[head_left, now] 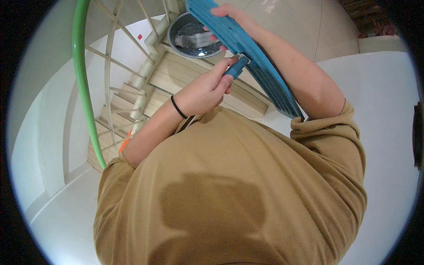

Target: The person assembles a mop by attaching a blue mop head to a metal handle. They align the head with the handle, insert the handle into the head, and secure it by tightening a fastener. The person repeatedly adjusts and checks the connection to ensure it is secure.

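A long blue flat mop head (268,75) is tilted on edge in front of me. My left hand (204,90), with a black band at its wrist, closes round the blue handle socket (237,69) at the middle of the mop head. Near the far end, my right hand (240,21) grips the mop head from its right side, and fingertips show past its left edge. Beyond both hands, a dark round basin (191,54) holds water and a pale cloth (194,41), partly hidden by the mop head and fingers.
Light wooden stairs (174,73) lie below my hands and descend at the left. A green handrail (79,57) with pale metal bars (108,66) runs along that side. Tiled floor (296,26) spreads beyond the basin, and a white wall (375,132) stands at my right.
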### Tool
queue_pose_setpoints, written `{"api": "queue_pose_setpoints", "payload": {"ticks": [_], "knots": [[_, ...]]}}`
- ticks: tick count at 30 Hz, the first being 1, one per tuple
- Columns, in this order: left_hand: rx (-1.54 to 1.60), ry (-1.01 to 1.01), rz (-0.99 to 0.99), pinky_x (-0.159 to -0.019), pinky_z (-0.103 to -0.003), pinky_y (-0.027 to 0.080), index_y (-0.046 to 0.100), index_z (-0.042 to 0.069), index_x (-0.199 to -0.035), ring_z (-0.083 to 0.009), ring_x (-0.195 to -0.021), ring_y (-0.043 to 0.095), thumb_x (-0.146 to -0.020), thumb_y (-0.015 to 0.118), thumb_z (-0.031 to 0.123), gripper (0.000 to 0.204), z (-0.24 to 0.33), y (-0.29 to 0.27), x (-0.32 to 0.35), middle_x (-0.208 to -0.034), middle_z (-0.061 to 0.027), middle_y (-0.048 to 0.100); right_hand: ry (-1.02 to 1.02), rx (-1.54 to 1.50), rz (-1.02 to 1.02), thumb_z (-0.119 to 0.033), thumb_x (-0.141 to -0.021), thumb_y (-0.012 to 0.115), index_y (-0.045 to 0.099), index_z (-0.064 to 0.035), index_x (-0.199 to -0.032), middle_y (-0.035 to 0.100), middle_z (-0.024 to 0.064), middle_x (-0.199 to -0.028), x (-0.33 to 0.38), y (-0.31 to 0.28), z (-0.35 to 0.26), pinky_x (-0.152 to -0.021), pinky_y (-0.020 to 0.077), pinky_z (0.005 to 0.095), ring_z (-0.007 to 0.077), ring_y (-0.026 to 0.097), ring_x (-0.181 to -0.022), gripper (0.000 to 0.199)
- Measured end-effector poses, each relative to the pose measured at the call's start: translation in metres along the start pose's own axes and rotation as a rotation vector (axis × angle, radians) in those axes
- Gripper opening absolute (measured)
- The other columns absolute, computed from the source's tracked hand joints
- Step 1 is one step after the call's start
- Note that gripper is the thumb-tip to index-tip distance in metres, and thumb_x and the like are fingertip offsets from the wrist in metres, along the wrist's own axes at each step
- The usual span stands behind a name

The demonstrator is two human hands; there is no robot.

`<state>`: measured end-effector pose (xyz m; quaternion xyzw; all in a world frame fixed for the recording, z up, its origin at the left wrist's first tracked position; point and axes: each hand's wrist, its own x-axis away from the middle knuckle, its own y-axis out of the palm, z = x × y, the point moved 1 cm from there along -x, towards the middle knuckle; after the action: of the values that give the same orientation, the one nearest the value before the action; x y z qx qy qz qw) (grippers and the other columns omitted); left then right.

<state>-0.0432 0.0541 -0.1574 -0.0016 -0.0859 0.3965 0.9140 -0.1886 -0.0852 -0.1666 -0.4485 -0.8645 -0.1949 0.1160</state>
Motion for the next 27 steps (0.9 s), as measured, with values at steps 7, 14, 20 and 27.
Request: {"api": "queue_pose_setpoints", "payload": {"ticks": [7,14,20,27], "knots": [[-0.139,0.096,0.064,-0.064,-0.032,0.045,0.026,0.007,-0.135,-0.0203,-0.066,0.054,-0.094,0.035,0.016,0.043,0.006,-0.003,0.002,-0.071,-0.0086,0.051,0.000,-0.249,0.188,-0.042,-0.077,0.052,0.059,-0.0012,-0.097,0.062,0.0152,-0.087,0.014,-0.004,-0.008,-0.066,0.0498,0.0379,0.0284,0.059,-0.071,0.046],[-0.249,0.128,0.035,-0.067,-0.037,0.044,0.025,0.005,-0.134,-0.0307,-0.072,0.056,-0.093,0.035,0.013,0.043,0.004,0.001,-0.003,-0.075,-0.0162,0.054,0.057,0.019,0.168,-0.048,-0.079,0.048,0.046,-0.0027,-0.123,0.055,0.0150,-0.112,0.038,0.017,-0.017,-0.066,0.0513,0.0358,0.0215,0.057,-0.091,0.063],[-0.228,0.199,0.048,-0.069,-0.037,0.042,0.026,0.006,-0.133,-0.0310,-0.076,0.052,-0.093,0.035,0.013,0.042,-0.001,0.003,-0.005,-0.080,-0.0160,0.051,-0.066,0.062,0.115,-0.047,-0.079,0.048,0.043,-0.0014,-0.126,0.054,0.0156,-0.114,0.035,0.010,-0.012,-0.066,0.0515,0.0359,0.0225,0.057,-0.091,0.065],[0.104,-0.057,0.023,-0.052,-0.030,0.044,0.032,0.005,-0.126,-0.0174,-0.059,0.054,-0.093,0.041,0.021,0.037,0.007,0.002,-0.002,-0.077,-0.0083,0.053,-0.205,0.101,-0.056,-0.043,-0.077,0.051,0.036,-0.0020,-0.132,0.049,0.0171,-0.123,0.037,0.015,-0.020,-0.077,0.0503,0.0371,0.0248,0.054,-0.101,0.070]]}}
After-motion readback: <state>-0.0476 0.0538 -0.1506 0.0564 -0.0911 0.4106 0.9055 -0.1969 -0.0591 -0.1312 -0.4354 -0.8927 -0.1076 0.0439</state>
